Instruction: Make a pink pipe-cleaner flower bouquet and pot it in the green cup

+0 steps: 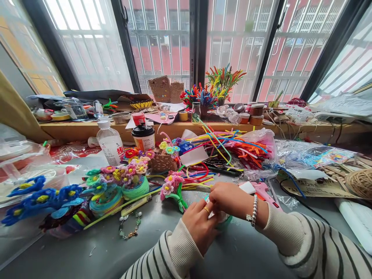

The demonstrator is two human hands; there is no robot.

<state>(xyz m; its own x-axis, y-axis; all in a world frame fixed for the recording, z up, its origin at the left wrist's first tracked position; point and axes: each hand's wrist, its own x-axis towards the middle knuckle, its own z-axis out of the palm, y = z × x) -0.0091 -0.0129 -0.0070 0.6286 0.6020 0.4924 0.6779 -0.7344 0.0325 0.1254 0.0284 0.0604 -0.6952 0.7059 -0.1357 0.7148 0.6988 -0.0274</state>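
My left hand (200, 224), with a gold ring, is closed around a small pale round container (225, 221) with a green lower edge, mostly hidden behind my fingers. Over its top, my right hand (226, 199) has its fingers pinched together against the left fingertips; what they grip is hidden. Just left of my hands lies a bunch of pink pipe-cleaner flowers (173, 186) with green stems. A pink glue gun (266, 193) rests behind my right wrist.
Finished flower pots (135, 188) and blue pipe-cleaner flowers (43, 199) stand at left. A beaded bracelet (129, 228) lies in front of them. Behind are a plastic bottle (110, 143), a lidded paper cup (143, 138) and a bag of pipe cleaners (250, 149). Twine (360, 179) sits far right.
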